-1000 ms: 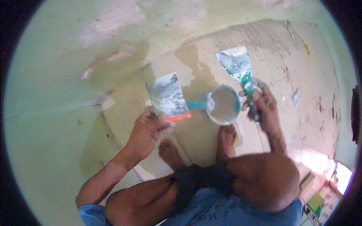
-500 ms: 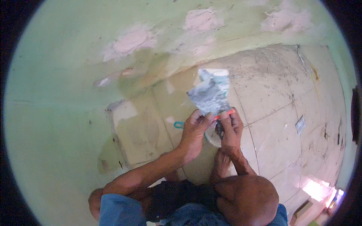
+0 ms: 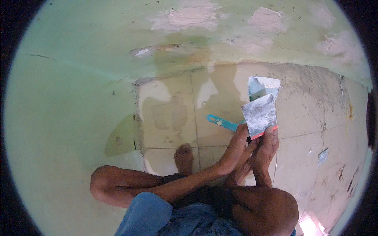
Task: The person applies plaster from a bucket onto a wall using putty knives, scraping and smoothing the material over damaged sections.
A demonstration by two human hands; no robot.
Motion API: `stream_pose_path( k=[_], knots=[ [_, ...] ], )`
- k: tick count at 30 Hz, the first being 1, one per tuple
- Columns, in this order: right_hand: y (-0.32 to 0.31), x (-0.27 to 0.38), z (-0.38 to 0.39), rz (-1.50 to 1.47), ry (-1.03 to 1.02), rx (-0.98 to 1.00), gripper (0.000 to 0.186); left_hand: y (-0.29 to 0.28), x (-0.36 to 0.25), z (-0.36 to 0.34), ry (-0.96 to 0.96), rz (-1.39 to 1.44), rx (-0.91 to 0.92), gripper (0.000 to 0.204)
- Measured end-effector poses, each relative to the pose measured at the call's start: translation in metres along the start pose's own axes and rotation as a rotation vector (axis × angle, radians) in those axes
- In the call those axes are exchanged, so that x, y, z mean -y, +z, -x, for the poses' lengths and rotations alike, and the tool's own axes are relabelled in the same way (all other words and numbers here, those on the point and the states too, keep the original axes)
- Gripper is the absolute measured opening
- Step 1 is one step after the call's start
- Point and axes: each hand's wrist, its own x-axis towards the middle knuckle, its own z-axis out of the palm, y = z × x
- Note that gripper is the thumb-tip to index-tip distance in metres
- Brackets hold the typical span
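Two metal scrapers are held one over the other: a putty-smeared square blade with a red edge [image 3: 259,112] in front, a wider blade [image 3: 263,82] behind and above it. My left hand [image 3: 236,151] and my right hand [image 3: 265,153] are closed together at their lower end, the right thumb on the red edge; which fingers hold which handle is partly hidden. A turquoise slotted handle [image 3: 220,121], seen earlier attached to a round container, extends leftward behind my left hand; the container is hidden. Below, my bare feet [image 3: 184,157] rest on the tiles.
A green wall [image 3: 98,55] with several pale patches [image 3: 189,15] rises beyond the grimy tiled floor [image 3: 165,86] and continues along the left. A small flat scrap [image 3: 323,156] lies on the tiles at right. My bent knees [image 3: 104,183] frame the lower view.
My hands, apart a second ago with a scraper each, have come together, stacking the blades, and sit further right in view. The container became covered. The camera view has shifted.
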Motion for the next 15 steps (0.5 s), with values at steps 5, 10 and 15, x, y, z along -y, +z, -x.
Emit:
stream_pose_path(
  k=[5, 10, 15],
  knots=[
    [-0.031, -0.010, -0.022, -0.095, -0.150, -0.204, 0.034, -0.027, -0.002, 0.014, -0.215, 0.234, 0.051, 0.039],
    [-0.080, 0.036, -0.018, 0.267, -0.279, -0.103, 0.020, -0.085, 0.003, 0.005, -0.396, -0.027, -0.276, 0.041],
    [-0.075, 0.063, -0.010, 0.944, -0.300, 0.140, 0.014, -0.098, 0.066, -0.012, -0.204, -0.041, -0.418, 0.036]
  ],
)
